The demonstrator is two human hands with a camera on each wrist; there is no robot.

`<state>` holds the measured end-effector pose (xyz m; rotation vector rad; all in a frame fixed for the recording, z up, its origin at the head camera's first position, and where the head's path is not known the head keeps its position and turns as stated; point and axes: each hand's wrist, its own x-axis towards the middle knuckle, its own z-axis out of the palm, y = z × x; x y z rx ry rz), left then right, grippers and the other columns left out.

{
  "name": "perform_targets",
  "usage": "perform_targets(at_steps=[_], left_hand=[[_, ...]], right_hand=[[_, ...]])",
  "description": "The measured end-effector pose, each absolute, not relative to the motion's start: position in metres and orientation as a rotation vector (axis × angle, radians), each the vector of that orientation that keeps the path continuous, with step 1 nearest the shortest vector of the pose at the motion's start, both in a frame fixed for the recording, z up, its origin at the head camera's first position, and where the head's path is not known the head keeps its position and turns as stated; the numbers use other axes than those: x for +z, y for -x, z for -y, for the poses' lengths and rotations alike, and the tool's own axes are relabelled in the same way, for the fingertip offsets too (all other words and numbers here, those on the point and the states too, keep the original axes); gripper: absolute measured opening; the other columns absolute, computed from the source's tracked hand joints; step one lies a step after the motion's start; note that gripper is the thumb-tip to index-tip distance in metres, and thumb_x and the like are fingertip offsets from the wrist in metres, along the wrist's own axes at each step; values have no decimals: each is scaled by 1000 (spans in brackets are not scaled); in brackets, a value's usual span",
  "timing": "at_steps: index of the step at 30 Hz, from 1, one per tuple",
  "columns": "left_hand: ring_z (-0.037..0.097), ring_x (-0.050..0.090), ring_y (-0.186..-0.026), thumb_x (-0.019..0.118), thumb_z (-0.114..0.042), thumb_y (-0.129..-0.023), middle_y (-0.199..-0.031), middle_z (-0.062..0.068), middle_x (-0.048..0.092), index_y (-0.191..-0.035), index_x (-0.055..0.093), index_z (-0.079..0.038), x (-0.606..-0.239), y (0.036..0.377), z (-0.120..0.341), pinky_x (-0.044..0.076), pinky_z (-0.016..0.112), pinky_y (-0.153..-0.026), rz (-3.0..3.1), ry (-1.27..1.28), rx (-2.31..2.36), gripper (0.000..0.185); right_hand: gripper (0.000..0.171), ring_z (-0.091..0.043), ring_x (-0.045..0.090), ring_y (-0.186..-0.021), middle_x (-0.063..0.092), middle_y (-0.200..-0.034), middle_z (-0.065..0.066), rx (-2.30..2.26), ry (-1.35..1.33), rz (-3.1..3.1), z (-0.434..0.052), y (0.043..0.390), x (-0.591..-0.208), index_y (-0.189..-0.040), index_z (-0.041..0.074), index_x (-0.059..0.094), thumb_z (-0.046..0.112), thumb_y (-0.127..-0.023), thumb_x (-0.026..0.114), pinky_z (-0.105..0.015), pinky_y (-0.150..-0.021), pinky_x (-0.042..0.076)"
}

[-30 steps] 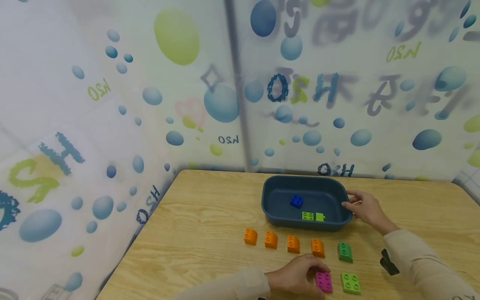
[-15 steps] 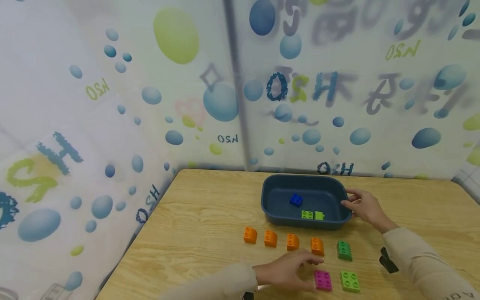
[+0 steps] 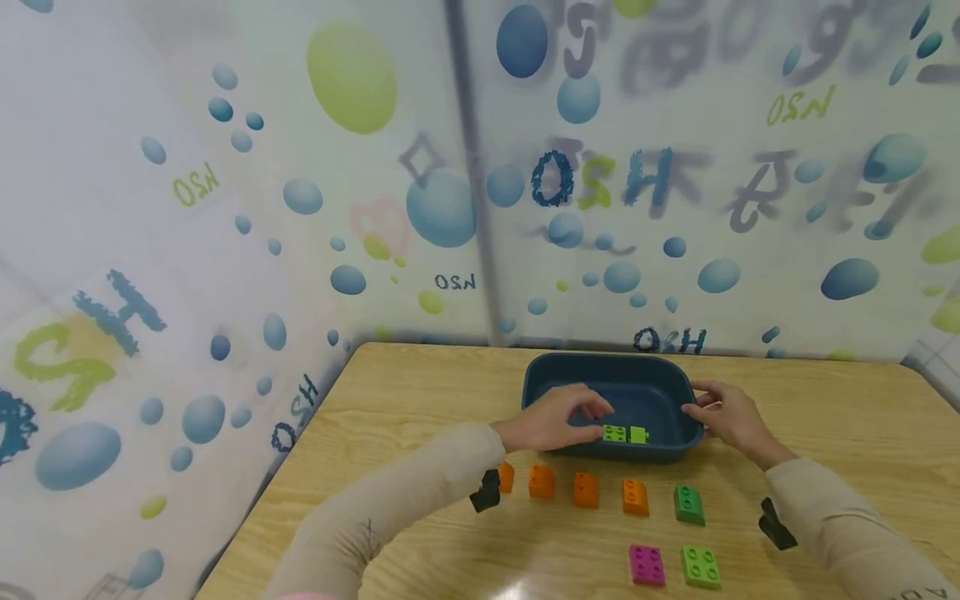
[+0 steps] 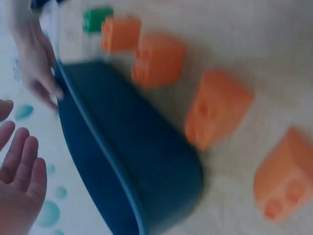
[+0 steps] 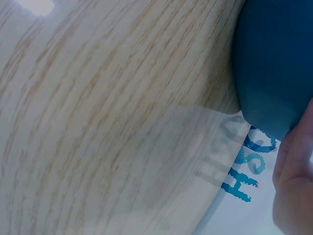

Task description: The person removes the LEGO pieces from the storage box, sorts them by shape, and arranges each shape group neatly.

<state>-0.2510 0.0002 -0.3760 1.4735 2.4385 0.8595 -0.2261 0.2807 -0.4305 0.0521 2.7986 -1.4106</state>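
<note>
You have room along the desk's [image 3: 420,379] left edge; orange bricks [image 3: 587,491] and, seemingly, your left hand [image 3: 557,418] obstruct the tray's [image 3: 652,452] near side.

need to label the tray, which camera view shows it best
The head view: the blue tray shows nearly whole, rim and inside, with the left hand covering part. The left wrist view shows its outer side, rim and some inside, blurred and cut off. The right wrist view catches only part of its outside.
</note>
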Motion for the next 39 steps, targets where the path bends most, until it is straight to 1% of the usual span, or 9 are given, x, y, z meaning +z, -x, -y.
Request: perform_targets(at_steps=[3, 5, 8, 13, 16, 21, 28, 34, 39], left_hand=[[16, 54, -91, 59, -15, -86, -102, 7, 57, -110, 58, -7, -377, 273, -2, 43, 21, -78, -2499, -1422, 831, 25], [14, 54, -91, 58, -15, -86, -103, 6, 57, -109, 58, -6, -380, 286, -3, 44, 23, -79, -2538, -1382, 798, 25], [13, 53, -94, 58, -15, -86, -107, 5, 57, -111, 58, -5, -386, 298, -6, 43, 23, -81, -2562, -1319, 750, 27], [11, 53, -98, 59, -16, -86, -111, 2, 57, -114, 57, -6, -397, 311, -14, 41, 19, -82, -2568, -1230, 707, 30], [13, 53, -100, 60, -17, -85, -113, 2, 56, -116, 56, -7, -401, 316, -18, 41, 19, -83, -2568, -1182, 691, 32], [16, 49, -105, 61, -22, -84, -116, 4, 52, -119, 55, -10, -411, 319, -20, 39, 23, -87, -2582, -1095, 624, 37], [16, 45, -111, 63, -22, -83, -120, 5, 49, -121, 53, -12, -419, 320, -25, 34, 25, -93, -2594, -1083, 553, 40], [15, 43, -115, 63, -22, -83, -125, 3, 47, -123, 51, -14, -425, 324, -33, 34, 24, -94, -2576, -1048, 546, 43], [15, 43, -114, 63, -19, -83, -124, 4, 49, -121, 54, -13, -429, 326, -37, 35, 24, -93, -2580, -1014, 534, 40]], right_hand=[[55, -21, 58, -72, 51, -98, -27, -1416, -45, -2794, -281, 226, -430, -127, -13, 34, 13, -85, 59, -32, -55, 51], [55, -21, 58, -72, 51, -98, -26, -1419, -41, -2797, -281, 226, -430, -127, -14, 34, 13, -85, 59, -32, -55, 51], [55, -22, 58, -73, 51, -98, -26, -1428, -40, -2799, -281, 226, -430, -127, -14, 35, 12, -85, 59, -31, -54, 51], [55, -22, 59, -73, 52, -98, -26, -1439, -39, -2798, -283, 226, -431, -127, -14, 35, 13, -85, 59, -31, -55, 51], [55, -21, 59, -72, 52, -98, -26, -1446, -35, -2802, -283, 226, -431, -127, -14, 35, 13, -85, 59, -31, -55, 51], [57, -22, 60, -74, 52, -98, -26, -1461, -33, -2788, -283, 227, -433, -127, -13, 35, 14, -84, 60, -31, -55, 51], [56, -22, 59, -74, 51, -99, -27, -1466, -19, -2795, -282, 227, -433, -127, -13, 35, 14, -85, 60, -32, -55, 51], [55, -24, 60, -74, 52, -97, -26, -1464, -15, -2812, -284, 226, -432, -127, -13, 36, 13, -85, 59, -32, -54, 51], [56, -24, 60, -76, 51, -100, -27, -1466, -33, -2787, -283, 227, -432, -128, -13, 34, 14, -85, 60, -32, -55, 51]])
